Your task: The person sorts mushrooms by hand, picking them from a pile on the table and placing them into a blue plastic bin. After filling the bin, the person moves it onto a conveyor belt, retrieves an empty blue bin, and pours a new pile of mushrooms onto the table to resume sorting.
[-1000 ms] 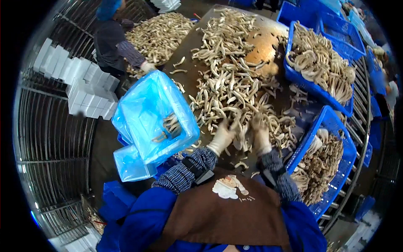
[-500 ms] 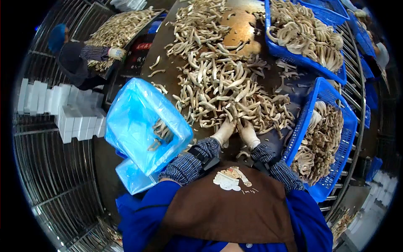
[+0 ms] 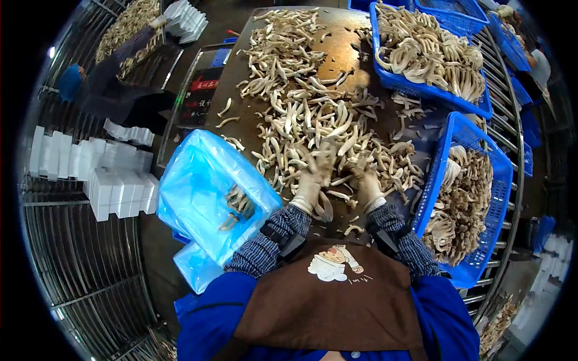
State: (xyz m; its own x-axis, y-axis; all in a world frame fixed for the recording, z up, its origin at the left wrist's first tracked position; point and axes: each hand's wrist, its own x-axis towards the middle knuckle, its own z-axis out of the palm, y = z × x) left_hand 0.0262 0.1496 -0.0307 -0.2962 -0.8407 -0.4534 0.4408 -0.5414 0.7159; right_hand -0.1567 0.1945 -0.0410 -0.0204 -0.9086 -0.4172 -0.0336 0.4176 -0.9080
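Gloved and blurred by motion, my left hand [image 3: 310, 183] is at the near edge of a heap of pale, long-stemmed mushrooms [image 3: 289, 117] on the table. Its fingers are smeared among the stems, and I cannot tell whether they grip any. A curved mushroom [image 3: 324, 208] shows just below its palm. My right hand [image 3: 366, 180], also gloved, is a short way to the right with its fingers apart over the heap's near side. To the left stands a crate lined with a blue plastic bag [image 3: 201, 174], and a small bunch of mushrooms [image 3: 239, 201] lies inside it.
Blue baskets of clustered mushrooms stand on the right, one near [image 3: 442, 180] and one farther off [image 3: 433, 93], beside a roller conveyor [image 3: 503, 129]. White foam trays [image 3: 117, 183] are stacked at left. A person in a blue cap [image 3: 71, 82] works at another mushroom pile [image 3: 127, 30].
My hands have moved apart from their meeting point at the heap's edge, the left one slightly leftward and the right one rightward. The person at left has reached farther away.
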